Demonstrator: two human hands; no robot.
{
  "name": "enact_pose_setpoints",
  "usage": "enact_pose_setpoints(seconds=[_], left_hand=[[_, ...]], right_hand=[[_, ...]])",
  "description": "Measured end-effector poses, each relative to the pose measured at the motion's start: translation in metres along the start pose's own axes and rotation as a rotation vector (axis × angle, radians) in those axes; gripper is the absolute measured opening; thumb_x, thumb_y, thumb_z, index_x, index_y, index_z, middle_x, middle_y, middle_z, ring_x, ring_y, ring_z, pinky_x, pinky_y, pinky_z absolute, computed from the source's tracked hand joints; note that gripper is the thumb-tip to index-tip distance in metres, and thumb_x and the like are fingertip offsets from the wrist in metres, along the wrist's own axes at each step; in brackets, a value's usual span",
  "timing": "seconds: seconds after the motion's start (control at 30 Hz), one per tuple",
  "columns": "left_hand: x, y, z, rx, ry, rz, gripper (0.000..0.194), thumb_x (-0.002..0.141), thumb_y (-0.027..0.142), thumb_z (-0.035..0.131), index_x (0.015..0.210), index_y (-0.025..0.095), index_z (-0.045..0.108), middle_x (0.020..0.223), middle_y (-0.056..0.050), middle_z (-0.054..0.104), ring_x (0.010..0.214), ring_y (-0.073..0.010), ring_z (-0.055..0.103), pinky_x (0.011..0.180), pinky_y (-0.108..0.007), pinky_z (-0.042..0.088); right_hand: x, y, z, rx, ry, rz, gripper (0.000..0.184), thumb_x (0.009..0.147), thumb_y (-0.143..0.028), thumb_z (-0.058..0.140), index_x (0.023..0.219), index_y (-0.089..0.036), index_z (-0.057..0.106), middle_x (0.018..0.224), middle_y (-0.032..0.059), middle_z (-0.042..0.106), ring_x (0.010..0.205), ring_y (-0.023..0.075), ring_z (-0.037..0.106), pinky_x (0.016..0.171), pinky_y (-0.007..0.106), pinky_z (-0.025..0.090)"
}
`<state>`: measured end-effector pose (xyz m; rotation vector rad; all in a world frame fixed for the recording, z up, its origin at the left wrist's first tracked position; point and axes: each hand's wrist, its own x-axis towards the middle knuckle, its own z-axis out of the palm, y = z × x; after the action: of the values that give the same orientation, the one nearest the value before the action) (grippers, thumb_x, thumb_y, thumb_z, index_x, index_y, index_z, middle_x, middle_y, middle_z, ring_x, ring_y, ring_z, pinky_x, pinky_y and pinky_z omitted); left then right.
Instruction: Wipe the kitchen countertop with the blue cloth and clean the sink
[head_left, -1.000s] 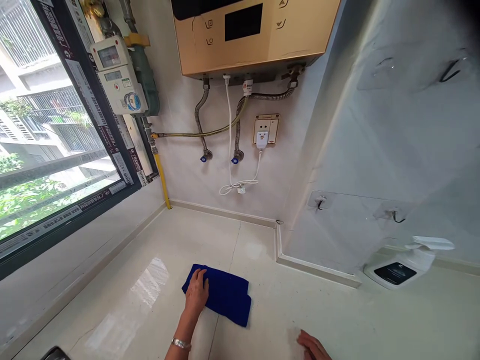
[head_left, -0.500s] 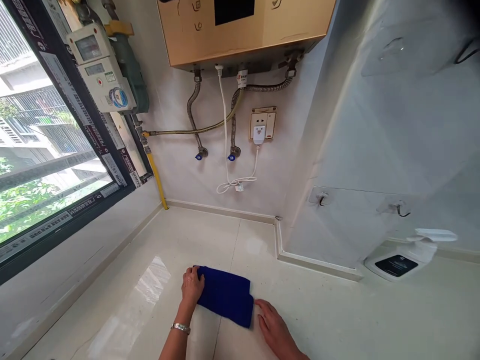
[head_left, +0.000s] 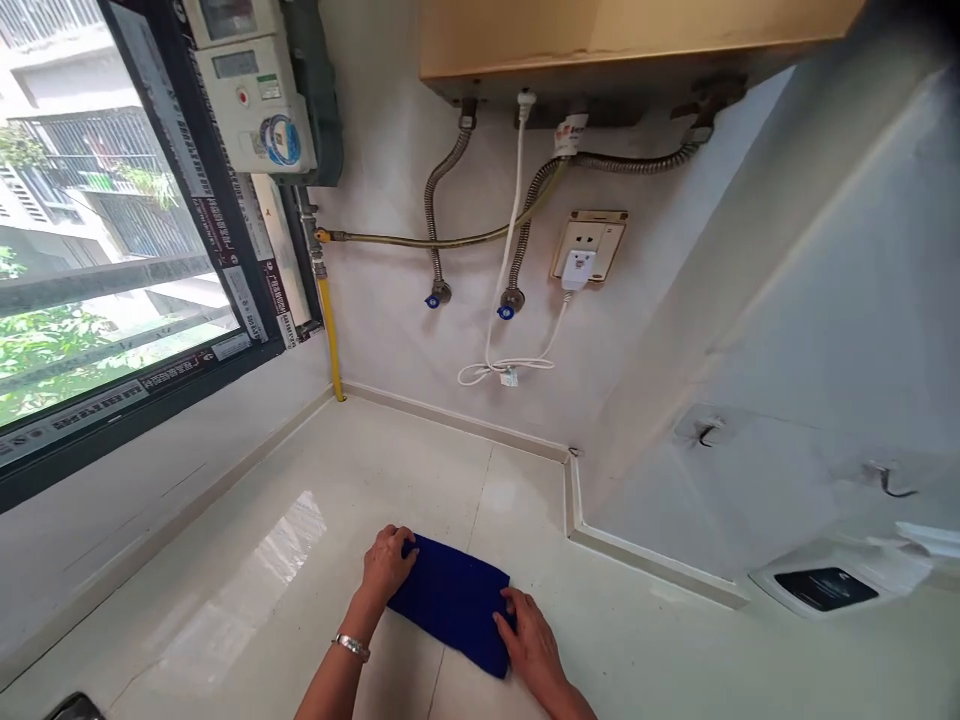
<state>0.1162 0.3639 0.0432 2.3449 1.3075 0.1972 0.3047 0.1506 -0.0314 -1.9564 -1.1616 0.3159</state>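
Note:
A folded dark blue cloth [head_left: 454, 605] lies on the pale tiled floor. At its upper left corner my left hand [head_left: 387, 562], with a silver bracelet at the wrist, is closed on the edge, the thumb over the fabric. My right hand [head_left: 531, 640] has hold of the right edge, thumb and forefinger on the cloth. Its other fingers are partly hidden underneath. The cloth is nearly flat.
A white pump bottle [head_left: 832, 580] stands at the right by the wall. Ahead, a gold water heater [head_left: 637, 35] hangs above metal hoses and a socket [head_left: 589, 245]. A gas meter [head_left: 255, 100] and window are at left. A dark object [head_left: 75, 708] shows at lower left.
My right hand has moved from beside the cloth onto its right edge and taken hold. My left hand keeps its corner. The view has shifted, bringing the heater and wall closer.

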Motion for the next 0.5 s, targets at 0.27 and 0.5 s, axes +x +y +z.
enact_pose_setpoints(seconds=[0.27,0.5], left_hand=[[-0.024,0.002,-0.036,-0.104,-0.113,0.167,0.02,0.088,0.029,0.053,0.105,0.027,0.062,0.098,0.0,0.069,0.093,-0.0159,0.063,0.081,-0.027,0.042],[-0.093,-0.021,-0.076,-0.131,-0.211,0.172,0.015,0.079,0.027,0.059,0.09,0.029,0.068,0.086,0.004,0.072,0.083,-0.0134,0.064,0.073,-0.022,0.042]], right_hand=[[0.008,0.005,-0.001,0.06,-0.095,0.042,0.036,0.083,-0.043,0.051,0.109,-0.02,0.06,0.072,0.0,0.061,0.065,0.019,0.062,0.062,0.031,0.051],[-0.027,-0.021,-0.015,0.072,-0.062,-0.257,0.016,0.091,-0.03,0.049,0.092,-0.023,0.063,0.083,0.0037,0.064,0.073,0.017,0.064,0.067,0.027,0.053]])
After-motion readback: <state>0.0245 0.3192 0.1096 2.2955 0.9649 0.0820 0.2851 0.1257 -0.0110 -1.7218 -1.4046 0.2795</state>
